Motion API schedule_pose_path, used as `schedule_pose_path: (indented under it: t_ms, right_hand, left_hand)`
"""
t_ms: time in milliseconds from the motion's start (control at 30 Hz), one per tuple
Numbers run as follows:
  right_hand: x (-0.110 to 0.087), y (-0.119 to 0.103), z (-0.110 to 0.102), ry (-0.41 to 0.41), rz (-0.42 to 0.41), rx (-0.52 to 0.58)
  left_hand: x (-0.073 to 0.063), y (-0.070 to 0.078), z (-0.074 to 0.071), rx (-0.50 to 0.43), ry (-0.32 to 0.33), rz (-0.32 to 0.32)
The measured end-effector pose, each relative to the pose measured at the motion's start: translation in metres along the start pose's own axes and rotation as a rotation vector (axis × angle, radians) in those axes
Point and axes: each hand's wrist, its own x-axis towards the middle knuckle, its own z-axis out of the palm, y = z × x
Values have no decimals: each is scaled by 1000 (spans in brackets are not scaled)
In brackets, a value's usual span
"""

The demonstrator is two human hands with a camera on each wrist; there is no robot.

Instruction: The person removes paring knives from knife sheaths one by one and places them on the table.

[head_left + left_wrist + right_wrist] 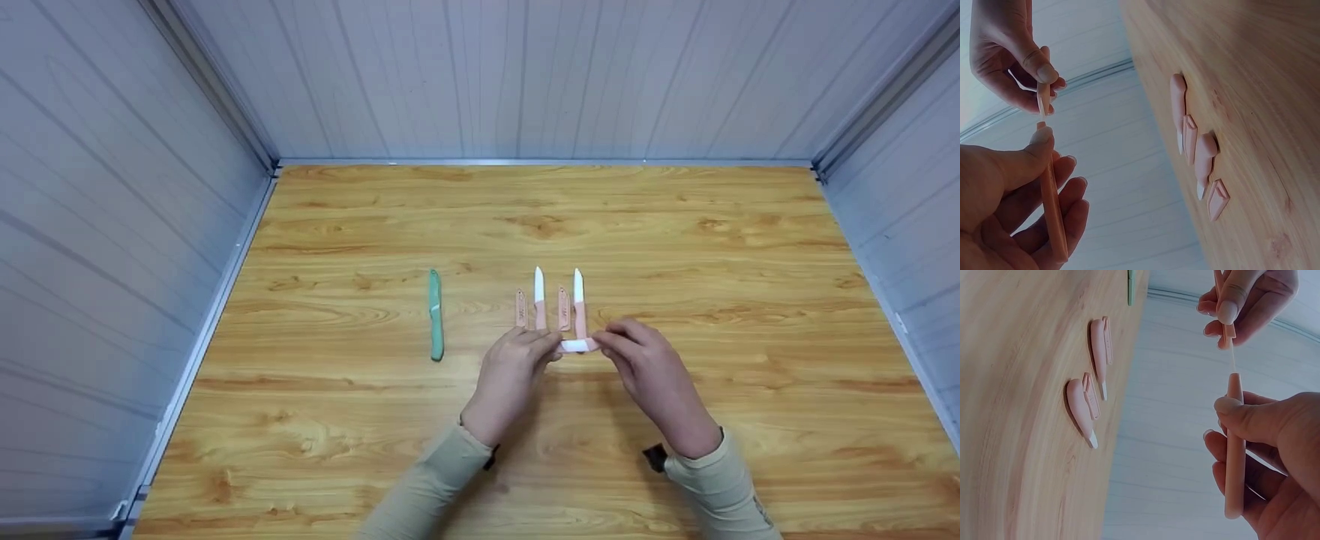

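Above the table, my left hand [514, 371] pinches a pink blade sheath [1054, 214] between thumb and fingers. My right hand [656, 379] grips the pink handle [1235, 467] of a small paring knife. The knife's white blade [575, 346] spans the gap between the two hands, and its tip end is hidden in the sheath's mouth. Just beyond the hands lie two more pink-handled paring knives, a left one [538, 286] and a right one [578, 286], with bare white blades pointing away. To the left of each lies a pink sheath, one [521, 306] and another [564, 306].
Left of the pink set, a green knife [436, 322] lies lengthwise with a green sheath over its blade. The wood-grain table [337, 225] is bounded by a pale back panel [480, 82] and side panels, the left one [112, 247] and the right one [907, 195].
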Motion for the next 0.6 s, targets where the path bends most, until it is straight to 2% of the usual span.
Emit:
schedule_pose_path:
  t_ms: [600]
  right_hand:
    - [3,-2,-2,19,-18,-8]
  left_hand:
    - [1,0,-2,-11,-9,-13]
